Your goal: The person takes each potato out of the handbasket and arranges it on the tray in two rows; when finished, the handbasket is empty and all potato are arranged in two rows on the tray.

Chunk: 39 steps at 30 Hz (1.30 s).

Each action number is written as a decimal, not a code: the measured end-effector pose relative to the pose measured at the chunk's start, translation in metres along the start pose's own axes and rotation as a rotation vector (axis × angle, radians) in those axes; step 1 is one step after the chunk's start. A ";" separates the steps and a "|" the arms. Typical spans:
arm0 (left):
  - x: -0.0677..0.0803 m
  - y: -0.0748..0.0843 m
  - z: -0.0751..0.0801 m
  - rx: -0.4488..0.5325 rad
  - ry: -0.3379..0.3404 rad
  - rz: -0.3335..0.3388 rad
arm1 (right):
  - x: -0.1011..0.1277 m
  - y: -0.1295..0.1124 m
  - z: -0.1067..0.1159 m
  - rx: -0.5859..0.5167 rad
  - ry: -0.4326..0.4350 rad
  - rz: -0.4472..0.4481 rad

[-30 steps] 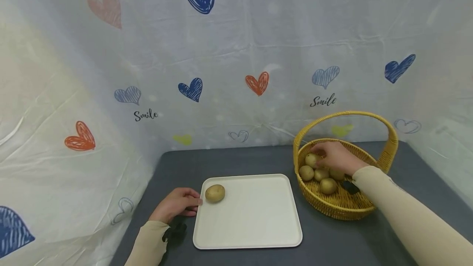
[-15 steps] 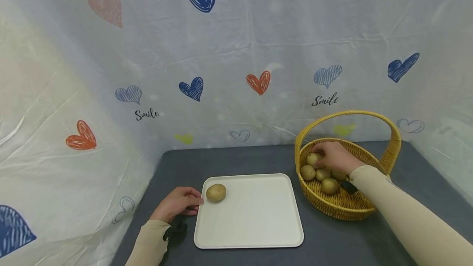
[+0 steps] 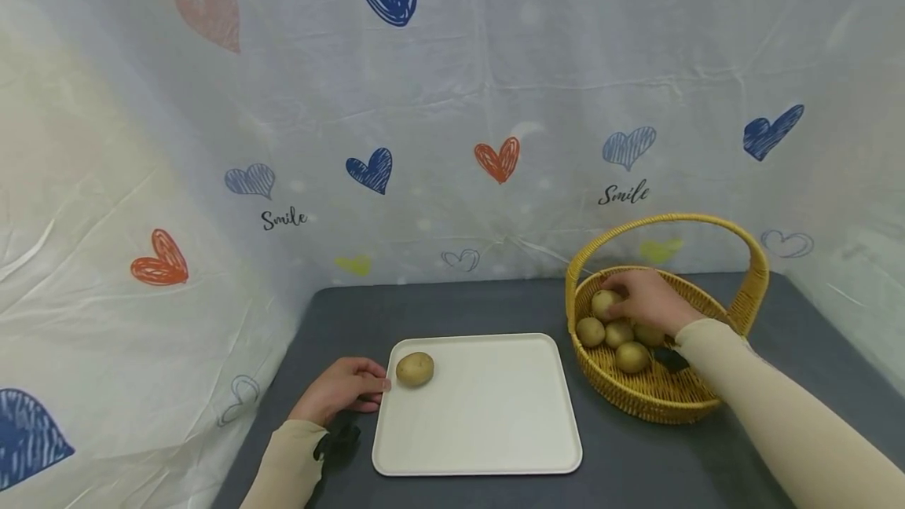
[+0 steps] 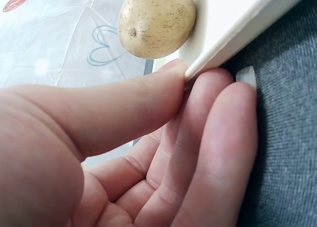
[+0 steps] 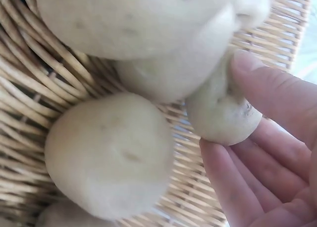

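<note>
My left hand (image 3: 341, 389) pinches the left rim of the white tray (image 3: 488, 422); in the left wrist view the thumb lies on top of the rim and the fingers are beneath. One potato (image 3: 415, 369) rests in the tray's far left corner, close to that hand. Inside the yellow wicker basket (image 3: 657, 407), my right hand (image 3: 646, 301) grips a potato (image 3: 604, 305) at the far left side. Thumb and fingertips close around this potato (image 5: 223, 111) in the right wrist view. Several other potatoes (image 3: 632, 357) lie beside it, one partly hidden under the right hand.
A tall arched handle (image 3: 665, 218) spans the basket, with the right forearm reaching in from the near right side. Dark grey cloth covers the table (image 3: 452, 305). Behind it hangs a pale curtain (image 3: 424, 100) printed with hearts.
The head view has shifted slightly. Both hands stay in place, the left at the tray rim and the right on the potato in the basket.
</note>
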<state>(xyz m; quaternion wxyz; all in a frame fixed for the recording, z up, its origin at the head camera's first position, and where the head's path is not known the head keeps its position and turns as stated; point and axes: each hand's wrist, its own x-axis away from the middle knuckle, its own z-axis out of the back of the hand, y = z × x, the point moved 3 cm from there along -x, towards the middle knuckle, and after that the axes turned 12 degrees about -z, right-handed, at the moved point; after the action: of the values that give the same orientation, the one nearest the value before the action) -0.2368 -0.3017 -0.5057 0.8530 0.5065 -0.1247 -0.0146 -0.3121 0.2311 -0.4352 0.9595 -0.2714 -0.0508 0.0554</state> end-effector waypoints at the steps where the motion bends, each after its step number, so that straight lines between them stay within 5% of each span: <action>1: 0.000 0.000 0.000 -0.002 0.001 0.005 | 0.002 0.000 0.002 -0.001 0.006 -0.001; 15: 0.005 0.007 0.000 -0.010 0.031 0.020 | 0.052 -0.030 0.026 0.008 0.130 0.022; 23: 0.003 0.007 0.000 0.003 0.017 0.005 | 0.093 -0.053 0.020 -0.073 0.181 0.048; 30: 0.002 0.005 0.002 0.007 0.009 0.003 | 0.109 -0.076 -0.001 -0.162 0.184 0.119; 39: 0.001 0.000 0.002 0.010 -0.005 -0.022 | 0.093 -0.105 -0.061 -0.305 0.110 0.141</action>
<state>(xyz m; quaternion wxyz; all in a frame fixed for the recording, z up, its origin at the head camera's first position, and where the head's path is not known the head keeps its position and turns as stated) -0.2359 -0.3034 -0.5046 0.8501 0.5119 -0.1213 -0.0247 -0.2045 0.1229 -0.4252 0.9023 -0.4193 0.0130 0.0994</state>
